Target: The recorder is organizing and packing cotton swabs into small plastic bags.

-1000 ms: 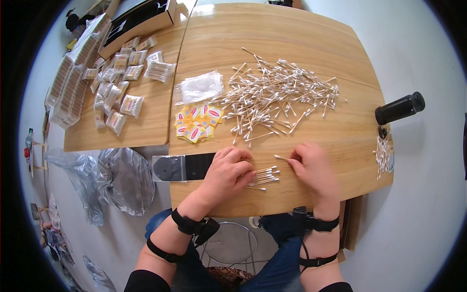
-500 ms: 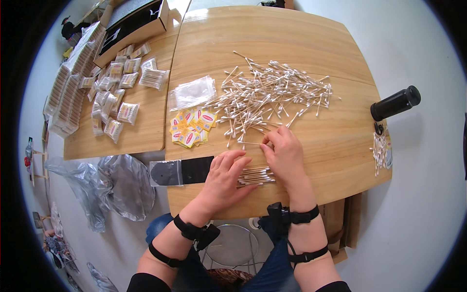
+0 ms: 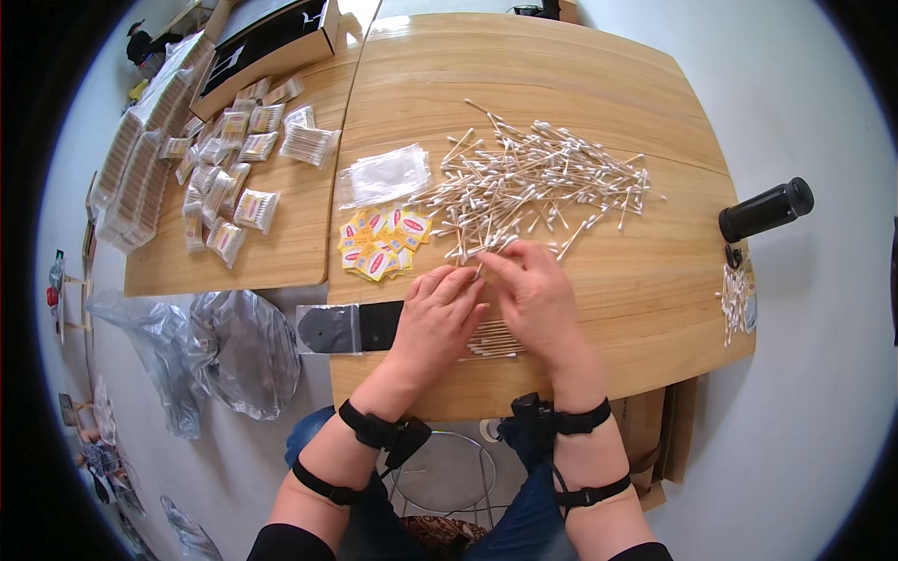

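Swab pile point(image 3: 552, 173): loose heap, landmark
Swab row point(image 3: 496, 342): near side of pile, partly covered
Left hand point(image 3: 438, 313): near side of pile, over row; grip can't tell
Right hand point(image 3: 538, 301): pile's near edge, fingers stretched leftward; grip can't tell
Yellow cards point(image 3: 379, 248): left of pile

Worktop point(image 3: 645, 313) is smooth, semi-gloss wood, the swabs point(image 3: 538, 173) are matt wooden sticks with fluffy cotton tips, bags point(image 3: 386, 176) are shiny thin plastic, cylinder point(image 3: 756, 214) by the right edge's smooth.
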A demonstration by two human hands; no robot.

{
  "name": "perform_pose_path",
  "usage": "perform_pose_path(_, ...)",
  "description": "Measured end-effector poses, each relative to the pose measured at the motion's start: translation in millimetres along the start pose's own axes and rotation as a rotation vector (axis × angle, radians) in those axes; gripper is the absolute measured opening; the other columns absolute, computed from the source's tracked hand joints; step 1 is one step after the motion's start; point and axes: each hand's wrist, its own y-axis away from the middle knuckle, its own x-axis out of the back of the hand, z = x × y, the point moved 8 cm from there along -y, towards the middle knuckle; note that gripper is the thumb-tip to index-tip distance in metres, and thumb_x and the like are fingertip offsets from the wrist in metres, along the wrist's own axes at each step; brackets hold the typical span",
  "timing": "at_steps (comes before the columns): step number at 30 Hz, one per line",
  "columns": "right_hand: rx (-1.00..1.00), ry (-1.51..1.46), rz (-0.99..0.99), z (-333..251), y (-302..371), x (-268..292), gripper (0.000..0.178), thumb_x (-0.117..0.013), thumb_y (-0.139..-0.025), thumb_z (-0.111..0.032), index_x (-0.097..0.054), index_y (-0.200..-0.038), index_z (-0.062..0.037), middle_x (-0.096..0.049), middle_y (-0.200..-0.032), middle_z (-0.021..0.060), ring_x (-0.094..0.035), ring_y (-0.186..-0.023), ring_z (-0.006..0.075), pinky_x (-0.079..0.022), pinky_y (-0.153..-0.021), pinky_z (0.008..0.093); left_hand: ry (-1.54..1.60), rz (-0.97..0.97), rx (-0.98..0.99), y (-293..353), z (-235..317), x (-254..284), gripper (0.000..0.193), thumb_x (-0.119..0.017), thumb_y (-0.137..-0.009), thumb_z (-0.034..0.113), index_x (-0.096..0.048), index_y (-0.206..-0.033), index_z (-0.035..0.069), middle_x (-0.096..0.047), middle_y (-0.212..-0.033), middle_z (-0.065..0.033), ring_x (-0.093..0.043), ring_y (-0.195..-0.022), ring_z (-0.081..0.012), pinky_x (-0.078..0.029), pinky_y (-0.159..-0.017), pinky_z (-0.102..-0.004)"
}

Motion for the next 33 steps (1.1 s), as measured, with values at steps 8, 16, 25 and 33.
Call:
perform_pose_path(8, -0.065, 0.130, 0.054, 18.4, 1.7, 5.2, 0.025, -0.072, -0.081, -0.006, -0.072, -0.106, -0.0098, -0.062, -0.099, 0.0079, -0.061, -0.094, 0.0298, -0.052, -0.081, 0.0426, 0.019, -0.009, -0.066, 0.7, 0.5, 13.0, 0.028, -0.066, -0.093, 0.016, -0.070, -0.118, 0.004, -0.067, -0.123, -0.0071, -0.059, -0.118, -0.0286, -0.045, -0.102, -0.0430)
perform_pose_path(16, -0.315, 0.283, 0.121, 68.8, 11.8, 32.4, 0.018, -0.074, -0.083, -0.010, -0.069, -0.100, -0.0085, -0.061, -0.097, 0.0099, -0.060, -0.096, 0.0320, -0.051, -0.083, 0.0429, -0.059, 0.008, -0.003, -0.8, -12.0, 12.1, 0.030, -0.064, -0.095, 0.016, -0.069, -0.121, 0.001, -0.064, -0.128, -0.0085, -0.056, -0.121, -0.0287, -0.042, -0.103, -0.0424)
perform_pose_path(25, -0.165, -0.040, 0.170, 28.9, 0.8, 27.7, 0.011, -0.070, -0.084, -0.004, -0.068, -0.095, -0.0059, -0.063, -0.091, 0.0120, -0.062, -0.091, 0.0334, -0.051, -0.080, 0.0430, 0.431, -0.116, 0.052, 0.7, -18.2, 10.1, 0.020, -0.064, -0.096, 0.012, -0.073, -0.111, 0.003, -0.068, -0.113, -0.0093, -0.060, -0.110, -0.0294, -0.046, -0.097, -0.0398)
perform_pose_path(33, -0.038, -0.086, -0.045, 19.1, 2.6, 7.8, 0.011, -0.063, -0.079, 0.003, -0.070, -0.081, -0.0046, -0.063, -0.085, 0.0102, -0.063, -0.085, 0.0316, -0.052, -0.076, 0.0423, 0.448, -0.087, 0.161, 2.2, -26.9, 12.2, 0.020, -0.066, -0.094, 0.012, -0.075, -0.111, 0.005, -0.068, -0.112, -0.0098, -0.061, -0.108, -0.0276, -0.046, -0.097, -0.0386)
